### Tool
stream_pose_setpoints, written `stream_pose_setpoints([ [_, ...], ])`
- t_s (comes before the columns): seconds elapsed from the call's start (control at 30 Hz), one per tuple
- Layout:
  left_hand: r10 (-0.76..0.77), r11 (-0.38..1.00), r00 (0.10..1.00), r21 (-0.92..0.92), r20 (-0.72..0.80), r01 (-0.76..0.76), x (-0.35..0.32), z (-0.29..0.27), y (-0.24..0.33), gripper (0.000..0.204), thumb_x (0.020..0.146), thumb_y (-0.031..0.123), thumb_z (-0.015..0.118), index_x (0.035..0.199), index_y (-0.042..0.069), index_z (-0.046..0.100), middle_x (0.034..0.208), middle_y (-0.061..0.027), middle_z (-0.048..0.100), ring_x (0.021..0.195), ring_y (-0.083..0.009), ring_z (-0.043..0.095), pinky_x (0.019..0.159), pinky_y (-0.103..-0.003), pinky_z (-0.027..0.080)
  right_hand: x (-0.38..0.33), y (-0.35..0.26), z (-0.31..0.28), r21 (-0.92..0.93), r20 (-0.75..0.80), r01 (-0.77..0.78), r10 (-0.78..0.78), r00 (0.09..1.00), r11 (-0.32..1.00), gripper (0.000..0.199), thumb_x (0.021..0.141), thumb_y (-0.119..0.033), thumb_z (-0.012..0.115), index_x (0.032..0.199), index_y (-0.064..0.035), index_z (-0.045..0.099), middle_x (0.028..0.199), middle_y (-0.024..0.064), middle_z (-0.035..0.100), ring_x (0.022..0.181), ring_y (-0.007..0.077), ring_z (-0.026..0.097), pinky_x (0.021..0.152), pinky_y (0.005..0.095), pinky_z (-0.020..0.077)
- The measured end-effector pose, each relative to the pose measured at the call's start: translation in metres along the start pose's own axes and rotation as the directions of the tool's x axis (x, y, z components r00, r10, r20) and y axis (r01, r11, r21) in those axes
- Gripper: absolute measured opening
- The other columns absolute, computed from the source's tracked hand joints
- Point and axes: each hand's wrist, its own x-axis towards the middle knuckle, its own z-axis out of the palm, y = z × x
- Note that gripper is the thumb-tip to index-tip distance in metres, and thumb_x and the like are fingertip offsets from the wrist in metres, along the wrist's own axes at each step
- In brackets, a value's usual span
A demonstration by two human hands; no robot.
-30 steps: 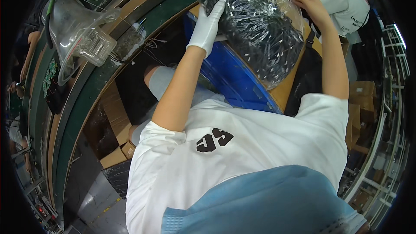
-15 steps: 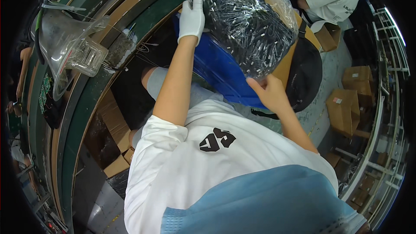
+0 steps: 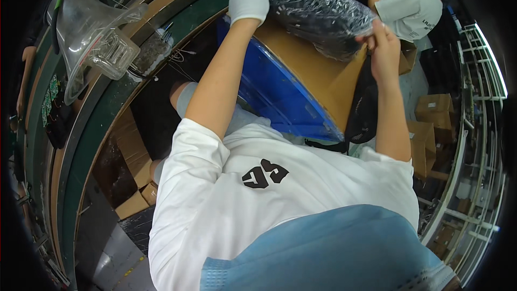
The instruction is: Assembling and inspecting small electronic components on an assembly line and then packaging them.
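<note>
A clear plastic bag (image 3: 318,13) packed with dark parts that have small shiny metal tips is stretched between my two hands. My left hand (image 3: 249,0), in a white glove, is closed on the bag's left end. Bare, my right hand (image 3: 383,51) pinches its right end. Below the bag lies a brown cardboard surface (image 3: 312,70), set over a blue plastic bin (image 3: 280,94). What exactly the dark parts are cannot be made out through the shiny plastic.
On my left runs a curved green conveyor line (image 3: 97,121) with a clear plastic funnel-shaped piece (image 3: 86,32) above it. A black bag (image 3: 363,113) hangs by the bin. Another person (image 3: 412,11) sits at the far right. Cardboard boxes (image 3: 433,110) stand along the right side.
The bag has been raised and drawn out lengthwise, away from me. My right hand has moved up and to the right with its end, uncovering more cardboard.
</note>
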Motion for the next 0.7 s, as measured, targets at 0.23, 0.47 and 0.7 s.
stream_pose_setpoints([
  [0.23,0.036,0.996,0.991,-0.08,-0.129,-0.046,-0.011,0.009,0.018,0.044,0.095,0.033,0.044,0.082,-0.003,0.065,0.093,-0.0281,0.063,0.081,-0.045,0.058,0.08,-0.049,0.047,0.045,-0.015,-0.046,-0.308,0.305,0.308,-0.213,0.928,0.9,0.024,0.101,-0.018,0.052,0.096,0.0026,0.063,0.096,0.0086,0.064,0.093,0.0097,0.059,0.078,0.0213,0.0427],
  [0.47,-0.09,0.971,0.996,-0.222,0.004,0.088,-0.061,0.0,0.002,0.036,0.096,0.025,0.047,0.09,-0.006,0.062,0.097,-0.0245,0.062,0.076,-0.0368,0.061,0.077,-0.043,0.052,0.003,0.015,0.005,0.269,-0.132,-0.022,0.06,0.989,0.963,0.03,0.1,-0.016,0.052,0.119,0.0074,0.057,0.122,0.0125,0.059,0.11,0.0145,0.055,0.093,0.0254,0.0419],
  [0.7,-0.365,0.476,0.779,-0.617,0.51,0.627,-0.091,-0.023,0.009,0.034,0.101,0.023,0.042,0.108,-0.007,0.056,0.101,-0.0167,0.063,0.072,-0.0232,0.06,0.081,-0.035,0.057,-0.022,0.055,-0.006,0.321,-0.228,-0.115,0.194,0.954,0.94,0.047,0.097,-0.012,0.052,0.136,0.012,0.044,0.136,0.0187,0.052,0.117,0.0191,0.053,0.101,0.0274,0.0392],
])
